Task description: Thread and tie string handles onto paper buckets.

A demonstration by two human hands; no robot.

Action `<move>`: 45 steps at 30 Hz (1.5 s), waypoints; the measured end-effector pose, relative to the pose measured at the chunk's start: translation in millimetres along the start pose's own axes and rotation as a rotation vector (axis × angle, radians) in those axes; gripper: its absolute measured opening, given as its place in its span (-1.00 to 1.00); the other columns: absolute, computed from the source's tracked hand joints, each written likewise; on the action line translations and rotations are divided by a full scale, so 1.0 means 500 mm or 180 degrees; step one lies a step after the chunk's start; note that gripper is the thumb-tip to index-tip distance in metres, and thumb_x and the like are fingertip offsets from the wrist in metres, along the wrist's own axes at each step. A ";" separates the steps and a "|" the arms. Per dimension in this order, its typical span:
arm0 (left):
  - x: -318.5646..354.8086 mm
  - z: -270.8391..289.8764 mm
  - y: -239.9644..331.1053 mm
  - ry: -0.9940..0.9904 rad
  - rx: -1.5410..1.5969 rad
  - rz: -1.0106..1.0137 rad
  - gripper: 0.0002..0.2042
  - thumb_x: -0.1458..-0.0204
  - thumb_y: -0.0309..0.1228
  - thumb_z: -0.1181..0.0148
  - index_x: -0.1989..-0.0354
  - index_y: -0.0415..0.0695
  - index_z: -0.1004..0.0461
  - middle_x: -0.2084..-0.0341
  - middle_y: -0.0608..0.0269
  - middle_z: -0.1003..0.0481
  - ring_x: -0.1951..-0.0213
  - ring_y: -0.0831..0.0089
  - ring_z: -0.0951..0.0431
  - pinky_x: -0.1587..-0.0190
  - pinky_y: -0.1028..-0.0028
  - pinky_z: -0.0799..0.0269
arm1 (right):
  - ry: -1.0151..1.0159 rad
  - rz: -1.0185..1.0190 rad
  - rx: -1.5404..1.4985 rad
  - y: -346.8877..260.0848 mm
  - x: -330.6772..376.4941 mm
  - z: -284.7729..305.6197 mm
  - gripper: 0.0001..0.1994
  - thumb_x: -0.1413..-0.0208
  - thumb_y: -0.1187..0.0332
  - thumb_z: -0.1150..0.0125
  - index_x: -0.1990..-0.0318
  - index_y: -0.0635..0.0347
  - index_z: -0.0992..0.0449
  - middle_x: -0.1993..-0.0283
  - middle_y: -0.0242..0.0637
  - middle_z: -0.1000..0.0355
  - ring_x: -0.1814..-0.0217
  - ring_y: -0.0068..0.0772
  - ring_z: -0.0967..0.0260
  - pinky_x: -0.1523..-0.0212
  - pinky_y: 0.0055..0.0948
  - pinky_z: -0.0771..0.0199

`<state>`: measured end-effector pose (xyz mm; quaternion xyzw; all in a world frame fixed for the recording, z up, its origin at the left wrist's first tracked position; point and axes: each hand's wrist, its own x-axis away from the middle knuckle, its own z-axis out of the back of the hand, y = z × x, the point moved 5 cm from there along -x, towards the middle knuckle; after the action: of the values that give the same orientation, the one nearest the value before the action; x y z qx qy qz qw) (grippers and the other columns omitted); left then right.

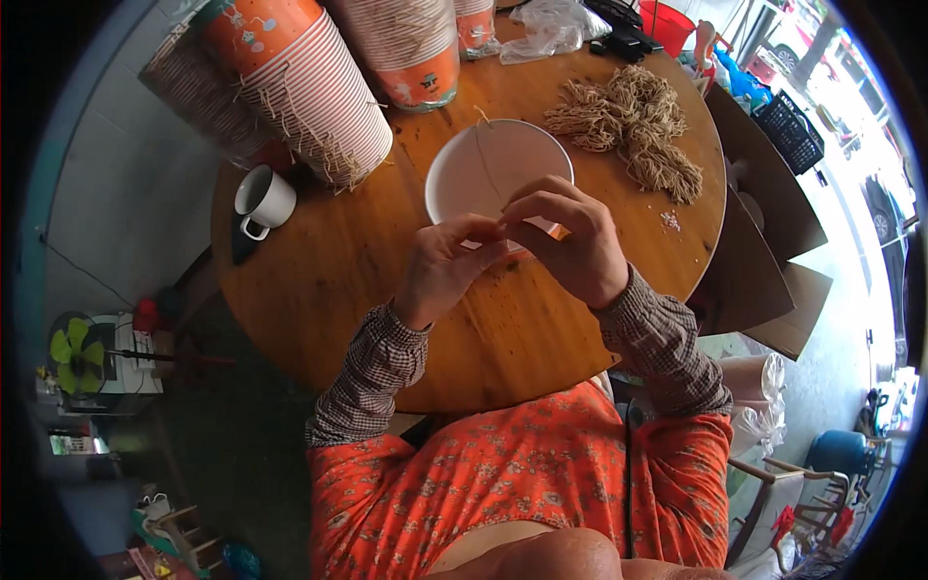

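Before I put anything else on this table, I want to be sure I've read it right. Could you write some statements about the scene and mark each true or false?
1. The left hand and right hand have their fingertips close together. True.
2. The tan bundle of strings lies left of the white round container. False: the bundle lies to the right of the container.
3. A thin strand runs across the container toward the fingertips. True.
4. The mug is bright orange. False: the mug is white.
5. The fan has red blades. False: the fan's blades are yellow-green.
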<state>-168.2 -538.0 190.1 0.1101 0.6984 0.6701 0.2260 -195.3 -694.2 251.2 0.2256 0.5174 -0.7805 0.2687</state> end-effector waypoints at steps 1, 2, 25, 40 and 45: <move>-0.002 -0.005 0.009 -0.0002 -0.0025 -0.0009 -0.86 -0.08 -0.50 -0.23 0.23 -0.28 -0.49 0.34 0.29 -0.55 0.31 0.61 -0.55 0.27 0.63 -0.49 | -0.0057 0.0121 -0.0034 0.002 -0.005 -0.004 -0.89 0.03 0.52 -0.25 0.31 0.18 -0.53 0.38 -0.28 -0.47 0.31 -0.27 -0.45 0.25 -0.37 -0.47; -0.003 -0.013 0.019 -0.0094 -0.0099 0.0066 -0.87 -0.08 -0.51 -0.22 0.23 -0.28 -0.49 0.34 0.29 -0.54 0.31 0.62 -0.54 0.25 0.63 -0.49 | -0.0115 0.0243 -0.0065 0.004 -0.010 -0.006 -0.92 -0.01 0.50 -0.22 0.30 0.18 -0.53 0.38 -0.26 -0.47 0.31 -0.27 -0.46 0.24 -0.37 -0.47; -0.014 0.018 0.042 -0.0198 -0.0796 0.0417 -0.85 -0.07 -0.50 -0.21 0.21 -0.28 -0.54 0.37 0.34 -0.56 0.30 0.66 -0.51 0.21 0.61 -0.45 | -0.0482 0.1018 0.0975 0.020 -0.043 0.000 -0.91 0.07 0.46 -0.26 0.35 0.16 -0.55 0.31 -0.31 -0.44 0.21 -0.19 -0.40 0.24 -0.27 -0.46; -0.022 0.023 0.048 0.0035 -0.0578 0.0524 -0.90 -0.07 -0.53 -0.23 0.26 -0.27 -0.52 0.42 0.34 -0.54 0.35 0.65 -0.51 0.22 0.63 -0.44 | -0.0675 -0.1094 -0.1232 0.107 -0.021 0.011 -0.91 -0.11 0.55 -0.15 0.23 0.30 -0.52 0.30 -0.33 -0.50 0.28 -0.58 -0.48 0.27 -0.57 -0.51; -0.025 0.004 0.044 -0.0227 -0.0290 0.0555 -0.89 -0.11 -0.50 -0.19 0.27 -0.29 -0.50 0.42 0.34 -0.52 0.33 0.64 -0.52 0.23 0.60 -0.47 | -0.0516 0.0014 -0.0372 0.070 -0.047 0.009 -0.86 -0.01 0.60 -0.20 0.24 0.29 -0.52 0.23 -0.29 -0.47 0.15 -0.42 -0.46 0.17 -0.49 -0.47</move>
<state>-159.8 -540.3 213.7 0.1839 0.6464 0.7140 0.1963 -155.2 -705.1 243.7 0.1468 0.5381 -0.7641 0.3241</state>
